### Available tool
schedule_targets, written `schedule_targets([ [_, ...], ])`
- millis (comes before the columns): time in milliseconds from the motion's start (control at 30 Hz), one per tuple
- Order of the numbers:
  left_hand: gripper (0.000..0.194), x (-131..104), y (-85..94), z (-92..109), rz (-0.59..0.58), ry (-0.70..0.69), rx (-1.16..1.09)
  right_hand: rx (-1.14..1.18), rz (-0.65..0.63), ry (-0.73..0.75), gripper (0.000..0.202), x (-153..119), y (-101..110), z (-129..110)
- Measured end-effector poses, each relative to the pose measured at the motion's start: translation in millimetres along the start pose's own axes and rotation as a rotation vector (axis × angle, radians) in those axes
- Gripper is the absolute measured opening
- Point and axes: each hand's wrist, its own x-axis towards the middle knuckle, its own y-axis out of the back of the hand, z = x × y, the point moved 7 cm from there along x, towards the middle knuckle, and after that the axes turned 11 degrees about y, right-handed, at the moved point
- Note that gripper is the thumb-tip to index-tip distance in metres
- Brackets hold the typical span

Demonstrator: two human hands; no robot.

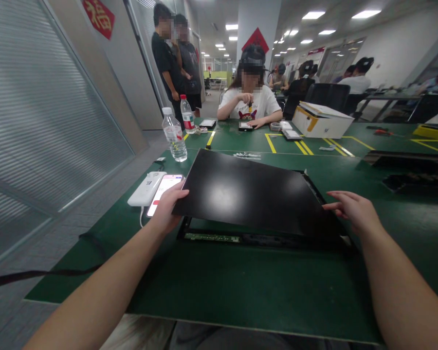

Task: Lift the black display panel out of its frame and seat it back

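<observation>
A black, glossy display panel point(248, 194) is tilted, its left side raised above a thin black frame point(292, 241). A green circuit board strip point(211, 237) shows along the near side of that frame. My left hand point(168, 206) is closed on the panel's left edge, thumb on top and the other fingers hidden underneath. At the panel's right edge is my right hand point(354, 209), fingers stretched out and apart. Whether its fingertips touch the edge I cannot tell.
Left of the panel lie a lit phone point(165, 194) and a white power bank point(146, 188) with a cable. A water bottle point(175, 136) stands behind them. Across the green table point(241, 287), a co-worker point(251, 92) handles a small device. Black parts point(416, 167) lie at right.
</observation>
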Motion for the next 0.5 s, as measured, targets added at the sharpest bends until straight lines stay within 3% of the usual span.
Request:
schedule_targets([
  [500, 0.053, 3, -2.7, -14, -0.009, 0.096, 0.029, -0.109, 0.027, 0.05, 0.031, -1, 4, -4],
])
